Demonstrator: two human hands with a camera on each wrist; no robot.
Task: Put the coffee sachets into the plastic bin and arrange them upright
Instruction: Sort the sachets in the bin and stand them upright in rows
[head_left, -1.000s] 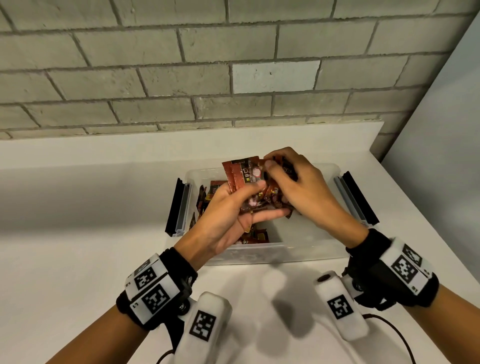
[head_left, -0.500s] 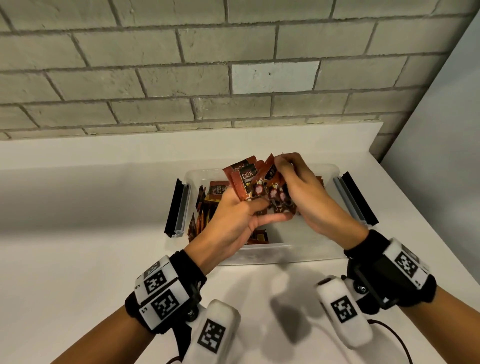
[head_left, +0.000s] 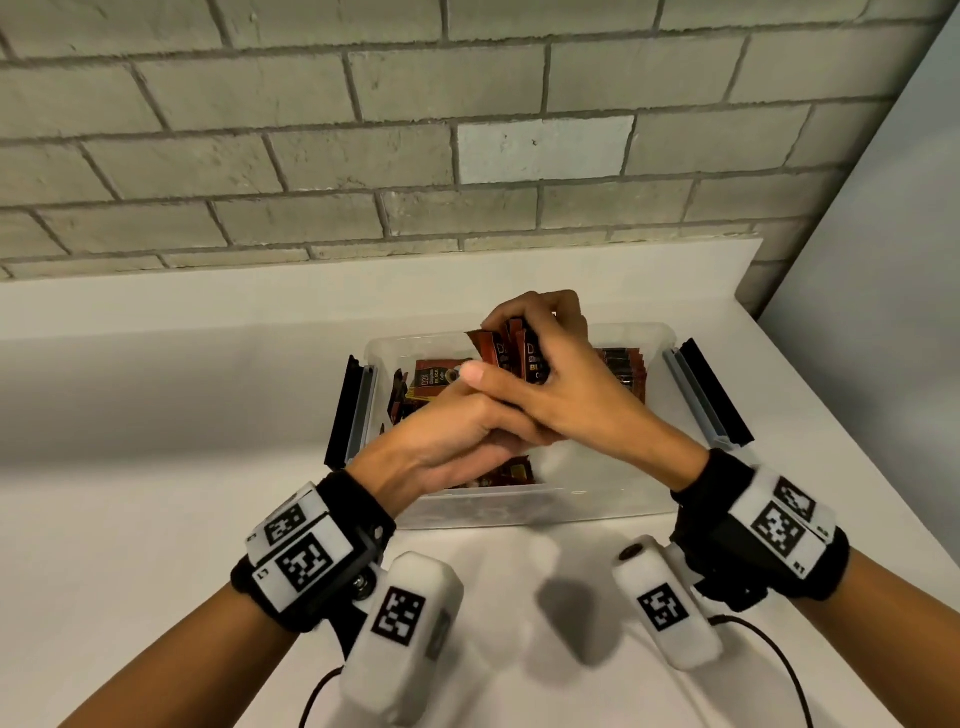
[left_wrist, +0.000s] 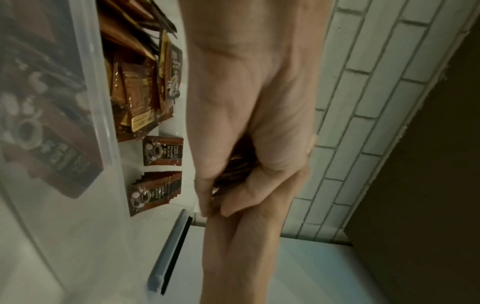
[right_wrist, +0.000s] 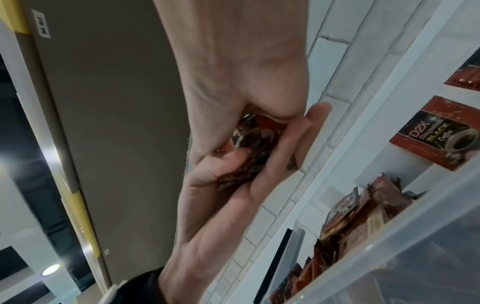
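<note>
Above the clear plastic bin (head_left: 613, 512) on the white table (head_left: 156, 519), the right hand (head_left: 566, 395) curls its fingers (head_left: 524, 312) over a bunch of red-brown coffee sachets (head_left: 511, 351); the left hand (head_left: 457, 441) clasps the bunch's lower part, thumb straight. More sachets (head_left: 626, 366) sit inside.
</note>
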